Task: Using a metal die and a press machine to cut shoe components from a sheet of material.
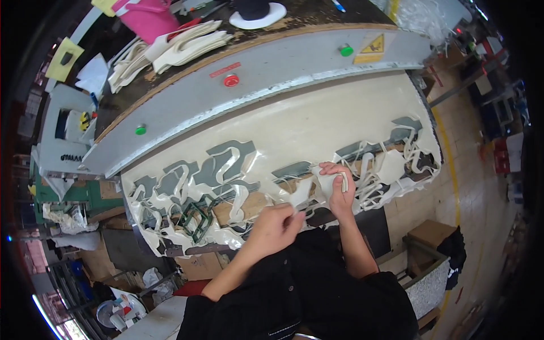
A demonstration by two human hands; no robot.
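My right hand (342,192) is closed around white cut pieces (325,180), with the thumb and fingers bent over them. Lower and to the left, my left hand (275,229) is held with curled fingers just above the near edge of the sheet. What it grips, if anything, is hidden by the fingers; a white scrap (301,194) lies just beyond it. Beneath both hands spreads a cream sheet (334,122), its near half cut into holes and thin strips. A dark green metal cutting die (195,221) rests among the strips to the left of my left hand.
Behind the sheet runs a grey machine beam (187,99) with green buttons and a red button (230,79). On its top stand stacked white pieces (190,45) and a pink container (146,20). A box (430,233) is at the right, and a fan (113,314) at the lower left.
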